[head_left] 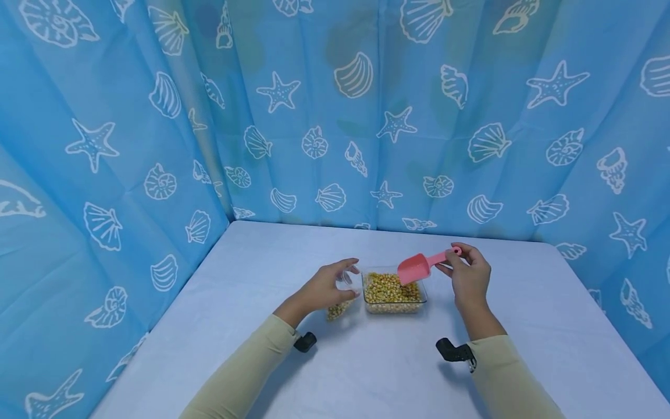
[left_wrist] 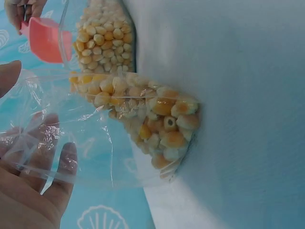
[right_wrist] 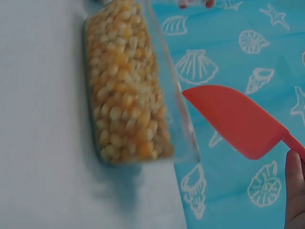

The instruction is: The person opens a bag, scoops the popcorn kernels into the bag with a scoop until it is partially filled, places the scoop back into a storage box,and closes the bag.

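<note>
My left hand (head_left: pixel 328 286) holds a clear plastic bag (left_wrist: pixel 109 129) by its mouth, thumb and fingers spread around the opening. Corn kernels (left_wrist: pixel 164 114) fill the lower end of the bag, which hangs down close to the table. In my right hand (head_left: pixel 471 279), a pink scoop (head_left: pixel 414 269) is gripped by its handle, its bowl toward the left. The scoop is over a glass container (head_left: pixel 394 308) of corn kernels, and the right wrist view shows its bowl (right_wrist: pixel 238 119) from the side, above the container's rim.
A white-covered table (head_left: pixel 377 372) lies under everything. Blue curtains (head_left: pixel 324 163) with shell and starfish prints hang behind it and along the left. A black wrist mount (head_left: pixel 305 342) sits at the left sleeve, and another mount (head_left: pixel 454 351) at the right.
</note>
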Demonstrator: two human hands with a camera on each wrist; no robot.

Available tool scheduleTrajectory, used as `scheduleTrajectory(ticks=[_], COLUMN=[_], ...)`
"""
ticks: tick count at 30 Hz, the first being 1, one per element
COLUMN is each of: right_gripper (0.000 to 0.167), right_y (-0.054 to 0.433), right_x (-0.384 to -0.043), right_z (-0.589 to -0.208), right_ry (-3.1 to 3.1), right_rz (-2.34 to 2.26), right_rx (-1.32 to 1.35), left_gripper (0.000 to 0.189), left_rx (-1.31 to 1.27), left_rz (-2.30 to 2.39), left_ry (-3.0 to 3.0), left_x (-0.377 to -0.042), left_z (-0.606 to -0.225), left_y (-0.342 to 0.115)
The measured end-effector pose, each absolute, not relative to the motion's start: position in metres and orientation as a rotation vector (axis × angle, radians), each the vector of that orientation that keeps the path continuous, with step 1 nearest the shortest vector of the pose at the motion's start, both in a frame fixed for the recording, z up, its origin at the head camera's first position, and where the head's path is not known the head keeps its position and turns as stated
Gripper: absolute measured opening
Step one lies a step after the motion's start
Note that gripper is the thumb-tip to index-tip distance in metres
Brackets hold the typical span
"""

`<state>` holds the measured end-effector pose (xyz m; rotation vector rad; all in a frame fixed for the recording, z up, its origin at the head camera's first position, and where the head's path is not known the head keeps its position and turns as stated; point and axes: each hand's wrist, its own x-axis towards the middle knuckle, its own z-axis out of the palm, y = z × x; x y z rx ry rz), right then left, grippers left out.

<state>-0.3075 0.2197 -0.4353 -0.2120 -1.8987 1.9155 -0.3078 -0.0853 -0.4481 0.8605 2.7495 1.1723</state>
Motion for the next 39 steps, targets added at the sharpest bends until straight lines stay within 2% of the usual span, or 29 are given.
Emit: scheduleTrajectory(ticks=[16, 29, 39], right_gripper=[0.030, 0.033, 0.036], right_y=[0.210, 0.204, 0.194], right_x=[-0.314, -0.323, -0.325], right_z=[-0.449, -0.469, -0.465], right_ry=[-2.070, -1.998, -1.960], right_rz=[1.658, 1.889, 2.147], right_rx=[-0.215, -0.329, -0.354], left_gripper=[0.075, 0.074, 0.075], left_rx=[0.856, 0.844, 0.790], left_rz=[1.171, 1.160, 1.120], left_ry=[2.753, 2.740, 2.760], left_x=[-0.309, -0.307, -0.308], left_z=[-0.455, -0.456, -0.454], left_y=[-0.089, -0.092, -0.092])
